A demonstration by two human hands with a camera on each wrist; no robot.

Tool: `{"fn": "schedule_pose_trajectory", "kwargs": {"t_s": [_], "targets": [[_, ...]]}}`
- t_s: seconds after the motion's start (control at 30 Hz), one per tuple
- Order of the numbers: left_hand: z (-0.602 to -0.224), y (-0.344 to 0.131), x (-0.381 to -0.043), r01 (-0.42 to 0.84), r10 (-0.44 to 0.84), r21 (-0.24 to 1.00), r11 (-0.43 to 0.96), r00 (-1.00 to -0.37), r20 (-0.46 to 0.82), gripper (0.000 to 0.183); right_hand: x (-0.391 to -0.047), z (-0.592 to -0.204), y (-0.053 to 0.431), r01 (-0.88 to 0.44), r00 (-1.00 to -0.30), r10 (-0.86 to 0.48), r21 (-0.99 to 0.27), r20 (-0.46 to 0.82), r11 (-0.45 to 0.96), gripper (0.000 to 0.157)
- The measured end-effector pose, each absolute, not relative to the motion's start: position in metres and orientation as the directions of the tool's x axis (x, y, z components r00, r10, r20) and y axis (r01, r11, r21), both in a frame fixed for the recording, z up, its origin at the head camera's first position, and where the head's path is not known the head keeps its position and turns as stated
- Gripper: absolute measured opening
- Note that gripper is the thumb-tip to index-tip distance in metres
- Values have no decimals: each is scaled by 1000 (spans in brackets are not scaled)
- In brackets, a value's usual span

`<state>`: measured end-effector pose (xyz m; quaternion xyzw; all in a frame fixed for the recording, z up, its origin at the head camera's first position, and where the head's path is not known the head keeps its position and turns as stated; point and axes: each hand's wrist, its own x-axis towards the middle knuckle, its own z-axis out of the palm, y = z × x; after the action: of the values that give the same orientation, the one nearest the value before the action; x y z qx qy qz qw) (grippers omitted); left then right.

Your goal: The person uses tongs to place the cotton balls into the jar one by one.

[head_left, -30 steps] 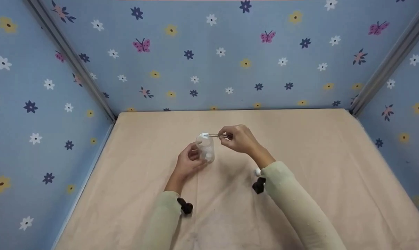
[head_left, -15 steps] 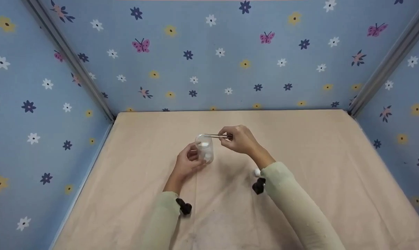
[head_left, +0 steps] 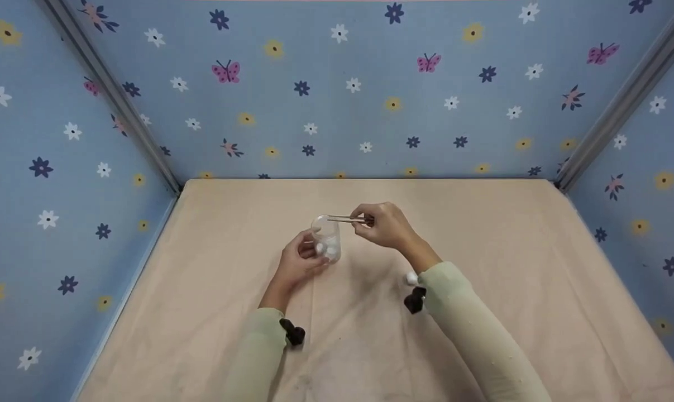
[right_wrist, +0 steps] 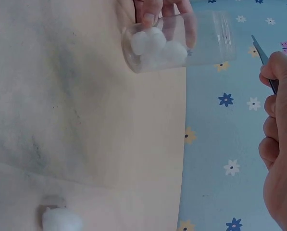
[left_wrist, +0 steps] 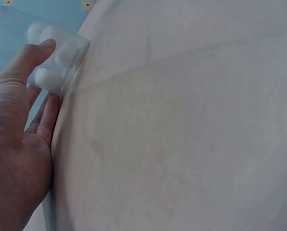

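Observation:
My left hand (head_left: 297,262) grips a clear jar (head_left: 326,230) by its side, near the bottom. Several white cotton balls (right_wrist: 155,44) lie in the jar's lower part, seen through its wall in both wrist views. In my right hand (head_left: 387,223) a pair of metal tweezers (head_left: 343,219) is pinched between thumb and fingers. The tweezers' tips point left, right at the jar's open mouth, with no cotton ball between them. Beside my right wrist, another cotton ball (head_left: 411,278) lies on the table.
A pale peach cloth (head_left: 482,223) with creases covers the table. Blue flowered panels (head_left: 337,100) stand at the back and both sides, joined by grey corner posts (head_left: 621,100). A black wrist-camera mount (head_left: 415,300) sticks out from the right cuff, close by the loose cotton ball.
The cotton ball at the tweezers' tips has dropped through the mouth to the others at the jar's bottom. Both hands keep nearly the same place; the left, with the jar, shifts slightly leftward.

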<state>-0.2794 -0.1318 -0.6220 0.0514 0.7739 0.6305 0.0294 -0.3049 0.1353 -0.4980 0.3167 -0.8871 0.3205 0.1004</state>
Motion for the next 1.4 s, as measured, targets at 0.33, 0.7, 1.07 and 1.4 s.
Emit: {"fn": "schedule_pose_trajectory", "kwargs": {"t_s": [0.33, 0.7, 1.07, 1.4], "targets": [[-619, -132, -280, 32, 111, 979, 200, -994, 9, 79, -306, -496, 142, -653, -757, -502, -492, 418, 576, 16], [-619, -131, -280, 27, 116, 981, 193, -993, 5, 77, -302, -500, 164, -640, -769, -481, -498, 422, 585, 16], [-620, -132, -280, 51, 121, 977, 205, -992, 26, 77, -295, -506, 191, -634, -773, -455, -499, 442, 591, 12], [-620, -133, -280, 58, 124, 974, 218, -992, 31, 77, -287, -511, 214, -657, -752, -462, -476, 470, 585, 10]]}}
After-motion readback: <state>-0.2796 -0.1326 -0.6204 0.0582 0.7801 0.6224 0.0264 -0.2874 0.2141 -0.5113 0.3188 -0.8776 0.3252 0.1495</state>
